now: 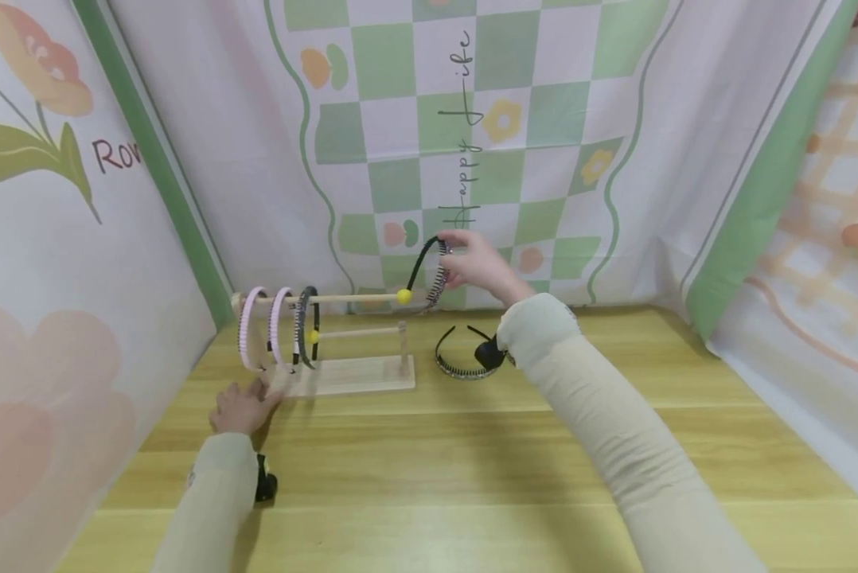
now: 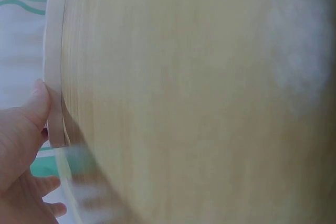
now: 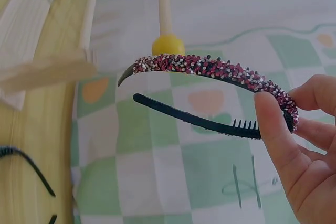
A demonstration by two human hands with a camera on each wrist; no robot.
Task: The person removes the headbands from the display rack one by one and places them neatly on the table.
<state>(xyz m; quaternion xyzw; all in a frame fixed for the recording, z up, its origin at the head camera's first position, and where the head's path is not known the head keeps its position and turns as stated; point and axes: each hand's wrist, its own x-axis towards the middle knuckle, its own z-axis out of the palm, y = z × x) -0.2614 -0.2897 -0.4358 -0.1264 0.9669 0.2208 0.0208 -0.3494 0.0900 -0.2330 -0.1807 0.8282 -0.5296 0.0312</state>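
At the upper bar's yellow ball end (image 1: 403, 295), my right hand (image 1: 482, 267) pinches a black toothed headband (image 3: 210, 68) by one side. Pink, red and silver stones cover its outer face, and the band's open ends point toward the rack in the right wrist view. My left hand (image 1: 243, 406) holds the left end of the wooden headband rack (image 1: 364, 376), its thumb against the base strip (image 2: 54, 72) in the left wrist view. Two pink headbands (image 1: 246, 330) and a dark headband (image 1: 301, 326) hang on the upper bar, left of the ball.
Another dark jewelled headband (image 1: 465, 373) lies on the wooden table (image 1: 429, 469) right of the rack, partly behind the right wrist's camera. A lower bar (image 1: 360, 332) with a yellow ball runs beneath the upper one. Printed curtains (image 1: 443, 135) stand behind and at both sides.
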